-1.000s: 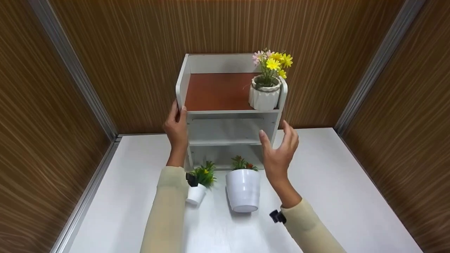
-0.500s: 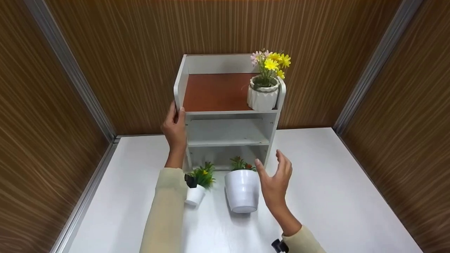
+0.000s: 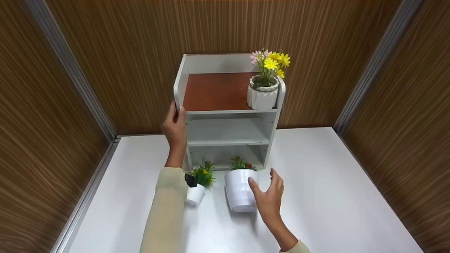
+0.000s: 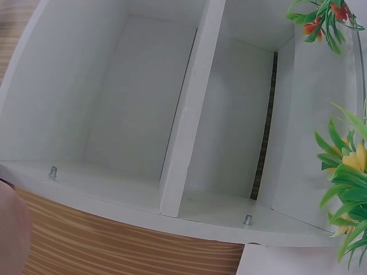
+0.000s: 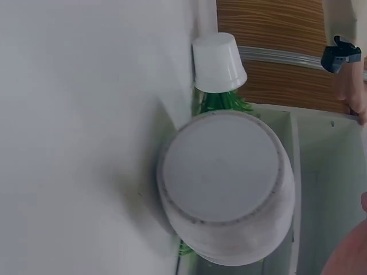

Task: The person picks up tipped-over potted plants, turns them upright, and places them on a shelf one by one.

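My left hand [image 3: 174, 131] grips the left side panel of a small white shelf unit [image 3: 227, 143], thumb on the front edge and fingers behind. My right hand [image 3: 270, 200] is beside a large white flower pot [image 3: 239, 191], thumb and fingers spread apart; the thumb overlaps the pot's right side in the head view, and contact cannot be told. This pot lies tipped over, its base [image 5: 221, 166] facing the right wrist camera and its red-flowered plant toward the shelf. To its left, a smaller white pot [image 3: 195, 194] with a yellow-flowered plant [image 4: 350, 177] lies tipped too.
A ribbed white pot [image 3: 263, 96] with yellow and pink flowers stands upright at the right of the shelf's brown top [image 3: 218, 92]. The shelf stands on a white table [image 3: 316, 182] against wood-patterned walls [image 3: 225, 28].
My right hand has come down and toward me, from beside the shelf's right side to the large pot. The left hand keeps its grip; the pots have stayed put.
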A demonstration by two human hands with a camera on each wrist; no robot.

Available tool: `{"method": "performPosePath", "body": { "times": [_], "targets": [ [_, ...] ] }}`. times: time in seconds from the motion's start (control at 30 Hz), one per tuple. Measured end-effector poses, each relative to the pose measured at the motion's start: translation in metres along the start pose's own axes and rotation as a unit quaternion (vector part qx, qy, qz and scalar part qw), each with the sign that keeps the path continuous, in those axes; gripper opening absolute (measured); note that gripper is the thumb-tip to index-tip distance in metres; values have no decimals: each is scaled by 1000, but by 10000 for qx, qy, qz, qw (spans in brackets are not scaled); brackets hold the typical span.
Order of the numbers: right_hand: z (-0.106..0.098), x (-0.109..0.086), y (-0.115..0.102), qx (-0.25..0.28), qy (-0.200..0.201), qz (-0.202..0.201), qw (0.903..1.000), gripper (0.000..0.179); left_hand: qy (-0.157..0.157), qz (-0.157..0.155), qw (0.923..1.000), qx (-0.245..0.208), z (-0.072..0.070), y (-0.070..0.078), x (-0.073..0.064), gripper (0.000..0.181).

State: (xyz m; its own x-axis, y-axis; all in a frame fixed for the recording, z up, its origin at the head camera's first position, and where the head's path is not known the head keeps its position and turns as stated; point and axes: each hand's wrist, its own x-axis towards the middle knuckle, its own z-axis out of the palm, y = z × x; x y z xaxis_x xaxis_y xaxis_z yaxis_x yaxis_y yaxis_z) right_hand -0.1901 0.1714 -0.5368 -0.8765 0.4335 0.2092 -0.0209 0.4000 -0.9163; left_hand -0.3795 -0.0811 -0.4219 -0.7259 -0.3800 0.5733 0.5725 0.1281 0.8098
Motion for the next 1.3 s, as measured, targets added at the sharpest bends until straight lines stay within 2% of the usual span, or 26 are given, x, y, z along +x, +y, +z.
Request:
{"method": "performPosePath", "body": {
  "times": [0.17,0.33,0.6,0.77,1.0,1.3],
  "targets": [
    [10,-5,11,-249,-393,493,9977,100,-4,20,10000,-21,-1,-1,0,46],
    [20,-6,20,-433,-524,723,9951,102,10,13,10000,-51,0,1,-1,46],
    [32,-2,27,-596,-637,903,9921,103,-89,15,9999,-61,-2,32,-8,44],
    [35,0,28,-343,-954,1187,9877,107,-51,-20,10000,-39,-2,33,-9,44],
    [35,0,28,373,-1189,1344,9831,102,-90,-106,9999,-59,0,32,-8,45],
    [38,-3,34,384,-1200,1208,9847,103,-70,-17,10000,-20,-2,31,-7,44]
  ]
}}
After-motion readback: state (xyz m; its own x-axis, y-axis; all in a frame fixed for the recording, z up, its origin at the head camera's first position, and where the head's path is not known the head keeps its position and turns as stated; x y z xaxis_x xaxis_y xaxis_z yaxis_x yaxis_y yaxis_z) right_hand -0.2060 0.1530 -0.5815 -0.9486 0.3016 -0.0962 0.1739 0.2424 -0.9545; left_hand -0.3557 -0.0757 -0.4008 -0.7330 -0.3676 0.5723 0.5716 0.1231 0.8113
